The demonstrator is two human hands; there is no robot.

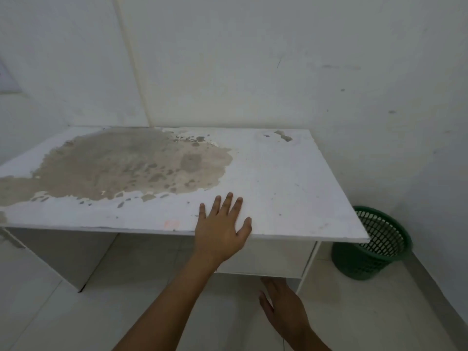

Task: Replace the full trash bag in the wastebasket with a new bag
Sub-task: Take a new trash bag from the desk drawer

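A green mesh wastebasket (374, 252) stands on the floor at the right, partly hidden behind the desk's corner. No bag shows in the part of it I can see. My left hand (222, 226) lies flat on the white desk top (291, 178) near its front edge, fingers spread, holding nothing. My right hand (283, 307) is lower, under the desk's front, its fingertips at the bottom edge of a drawer (266, 259). Whether it grips the drawer is unclear.
The desk top has a large brown worn patch (121, 165) on its left half. White walls close in behind and to the right. The floor (50, 300) is pale tile. A narrow gap separates the desk's right side from the wastebasket.
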